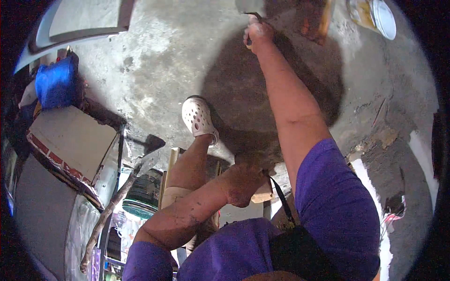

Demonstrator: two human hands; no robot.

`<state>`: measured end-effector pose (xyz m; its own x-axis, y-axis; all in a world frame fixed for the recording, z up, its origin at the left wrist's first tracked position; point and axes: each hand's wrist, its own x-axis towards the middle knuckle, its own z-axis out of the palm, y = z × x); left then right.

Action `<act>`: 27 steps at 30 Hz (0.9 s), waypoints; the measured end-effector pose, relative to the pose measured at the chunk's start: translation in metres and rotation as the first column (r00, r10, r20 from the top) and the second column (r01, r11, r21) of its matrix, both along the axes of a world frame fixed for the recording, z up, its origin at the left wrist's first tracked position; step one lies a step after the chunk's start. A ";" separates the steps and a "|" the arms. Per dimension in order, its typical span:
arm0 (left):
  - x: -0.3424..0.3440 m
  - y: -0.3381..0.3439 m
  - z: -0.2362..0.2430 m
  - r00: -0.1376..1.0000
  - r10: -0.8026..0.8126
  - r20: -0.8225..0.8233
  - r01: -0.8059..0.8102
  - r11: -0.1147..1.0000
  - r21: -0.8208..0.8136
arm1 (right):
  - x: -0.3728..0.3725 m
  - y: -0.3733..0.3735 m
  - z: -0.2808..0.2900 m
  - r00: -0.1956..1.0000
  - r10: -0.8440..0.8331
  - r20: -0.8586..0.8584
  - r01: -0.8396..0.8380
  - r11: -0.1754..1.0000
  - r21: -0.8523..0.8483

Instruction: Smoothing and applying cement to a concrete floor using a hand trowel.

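Observation:
My right arm reaches out toward the top of the view. My right hand [260, 33] is closed around the handle of a hand tool with a thin, dark, bent end [253, 14]; its exact kind is too small to make out. Close to my body, my left hand [244, 181] is bent in shadow in front of my lap, beside a black strap [281, 196]. Its fingers are mostly hidden. A pale wooden piece [262, 194] shows just below that hand.
The concrete floor [154, 61] spreads ahead, with my shadow across it. My foot wears a pale clog [198, 116]. At left are a blue container [56, 83], a broken-edged board [72, 136], an axe [115, 201] and a dark bucket [140, 194]. A white-lidded tub [383, 19] lies far right.

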<state>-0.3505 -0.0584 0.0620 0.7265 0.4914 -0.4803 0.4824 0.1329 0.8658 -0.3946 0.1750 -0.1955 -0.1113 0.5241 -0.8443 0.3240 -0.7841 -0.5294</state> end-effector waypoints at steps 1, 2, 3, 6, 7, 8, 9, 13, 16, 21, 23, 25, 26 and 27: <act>0.011 0.003 -0.001 0.999 -0.032 -0.004 0.032 0.999 -0.019 | 0.019 0.003 0.001 0.999 -0.020 0.026 0.020 1.000 0.024; 0.021 0.006 -0.004 1.000 -0.012 0.008 0.013 0.997 -0.082 | 0.043 0.008 0.003 0.999 -0.039 0.012 0.038 0.999 0.032; 0.032 0.008 -0.006 0.999 0.039 0.024 -0.037 0.995 -0.095 | 0.065 0.014 0.002 0.998 -0.057 0.040 0.057 0.998 0.013; 0.074 0.014 -0.022 0.999 0.043 0.015 -0.042 0.997 -0.063 | 0.127 0.024 0.005 0.997 -0.064 0.053 0.064 0.998 0.005; 0.089 0.016 -0.030 1.000 -0.018 0.017 0.020 0.997 -0.075 | 0.143 0.028 0.011 0.992 -0.070 0.105 0.074 0.997 -0.030; 0.104 0.017 -0.038 0.995 0.095 0.029 -0.091 0.991 -0.099 | 0.163 0.026 0.023 0.995 -0.079 0.060 0.081 0.996 -0.040; 0.120 0.018 -0.049 0.971 0.220 0.090 -0.204 0.967 -0.154 | 0.193 0.017 0.042 0.984 0.175 0.044 -0.174 0.984 -0.027; 0.182 0.025 -0.078 0.798 0.170 -0.578 -0.399 0.868 -0.296 | 0.339 -0.026 0.140 0.777 0.599 0.194 -0.628 0.724 0.284; 0.188 0.058 -0.091 0.837 0.490 -0.243 -0.528 0.840 -0.123 | 0.467 -0.043 0.164 0.863 0.431 0.263 -0.473 0.872 0.127; 0.129 0.238 -0.145 0.668 0.514 -0.538 -0.316 0.850 0.421 | 0.646 -0.053 0.076 0.879 0.379 0.288 -0.408 0.912 0.044; 0.092 0.330 -0.186 0.343 0.655 -0.673 -0.394 0.751 0.530 | 0.673 -0.056 0.035 0.930 0.296 0.217 -0.327 0.937 0.125; 0.050 0.414 -0.232 0.438 0.662 -0.608 -0.605 0.717 0.346 | 0.665 -0.061 0.011 0.953 0.182 0.240 -0.228 0.957 0.179; 0.037 0.440 -0.253 0.415 0.762 -0.497 -0.615 0.638 0.464 | 0.650 -0.064 0.005 0.933 0.179 0.312 -0.257 0.939 0.230; 0.025 0.460 -0.270 0.364 0.751 -0.550 -0.607 0.640 0.471 | 0.627 -0.065 0.004 0.864 0.289 0.412 -0.354 0.931 0.089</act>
<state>-0.3255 0.4014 -0.2083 -0.3732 0.7819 -0.4993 0.7062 0.5884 0.3937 0.2329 0.1100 -0.1917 0.0209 0.6437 -0.7650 0.7468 -0.5188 -0.4161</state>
